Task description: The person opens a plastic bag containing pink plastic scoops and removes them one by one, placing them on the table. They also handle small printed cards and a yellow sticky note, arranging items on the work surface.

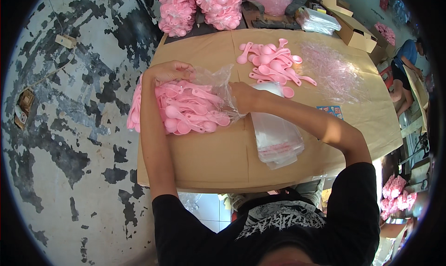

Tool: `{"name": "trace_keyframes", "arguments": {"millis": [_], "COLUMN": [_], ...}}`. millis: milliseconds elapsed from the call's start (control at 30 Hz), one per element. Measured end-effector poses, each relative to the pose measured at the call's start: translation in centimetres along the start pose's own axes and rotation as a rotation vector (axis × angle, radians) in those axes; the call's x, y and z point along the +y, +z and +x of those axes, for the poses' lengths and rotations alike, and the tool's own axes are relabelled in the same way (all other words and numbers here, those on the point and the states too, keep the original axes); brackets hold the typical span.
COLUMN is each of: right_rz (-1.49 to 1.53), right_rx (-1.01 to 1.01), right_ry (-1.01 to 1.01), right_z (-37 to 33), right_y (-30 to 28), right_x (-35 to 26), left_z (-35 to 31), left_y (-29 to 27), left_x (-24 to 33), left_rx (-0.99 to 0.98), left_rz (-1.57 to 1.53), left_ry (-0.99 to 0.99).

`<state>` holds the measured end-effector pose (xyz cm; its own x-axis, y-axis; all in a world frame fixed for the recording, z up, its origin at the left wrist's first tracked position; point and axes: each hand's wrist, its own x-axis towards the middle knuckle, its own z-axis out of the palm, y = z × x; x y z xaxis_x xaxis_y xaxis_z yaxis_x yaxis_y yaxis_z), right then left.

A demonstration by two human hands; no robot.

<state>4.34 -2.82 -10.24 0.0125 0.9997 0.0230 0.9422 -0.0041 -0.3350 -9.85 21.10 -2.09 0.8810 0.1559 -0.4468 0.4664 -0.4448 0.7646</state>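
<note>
A clear plastic bag (214, 76) is stretched between my two hands above a heap of pink plastic spoons (188, 107) on the table's left side. My left hand (171, 72), fingers curled, pinches the bag's left edge at the far side of the heap. On the bag's right side my right hand (242, 98) grips the crumpled film; its fingertips are partly hidden. Whether any spoons are inside the bag is hard to tell through the film. A stack of flat clear bags (278, 138) lies beside my right forearm, which covers part of it.
A second pile of pink spoons (272, 64) lies farther back, beside loose clear plastic strips (332, 73). Filled bags of spoons (217, 8) stand at the far edge. Cardboard boxes (355, 31) sit far right. Another person (404, 57) sits beyond the table; a peeling wall (74, 126) is at left.
</note>
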Motion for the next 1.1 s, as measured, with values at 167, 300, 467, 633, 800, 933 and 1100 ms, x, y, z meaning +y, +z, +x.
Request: {"name": "trace_keyframes", "arguments": {"millis": [167, 300, 467, 633, 800, 933, 1100], "right_rz": [-0.19, -0.224, 0.109, 0.134, -0.071, -0.256, -0.136], "right_rx": [-0.023, 0.17, -0.211, -0.028, -0.153, -0.331, -0.301], "right_ry": [-0.057, -0.28, 0.025, -0.11, 0.009, 0.116, 0.071], "right_z": [0.9, 0.6, -1.1, -3.2, -3.8, -3.1, -3.9], "right_y": [0.7, 1.6, -5.5, -10.0, -8.8, -8.2, -11.2], "right_x": [0.6, 3.4, -0.7, -0.6, -3.0, -4.1, -2.2], "left_z": [0.5, 0.7, -0.1, 0.0, 0.0, 0.3, 0.6], "left_y": [-0.1, 0.5, 0.5, 0.3, 0.3, 0.0, 0.6], "left_x": [-0.7, 0.1, -0.5, -0.6, -0.2, -0.9, -0.6], "left_rx": [-0.003, 0.004, 0.012, 0.029, 0.049, 0.012, 0.028], "left_rz": [0.014, -0.003, -0.059, -0.05, -0.024, -0.049, -0.036], "left_ry": [0.052, 0.016, 0.009, -0.006, -0.015, 0.022, 0.029]}}
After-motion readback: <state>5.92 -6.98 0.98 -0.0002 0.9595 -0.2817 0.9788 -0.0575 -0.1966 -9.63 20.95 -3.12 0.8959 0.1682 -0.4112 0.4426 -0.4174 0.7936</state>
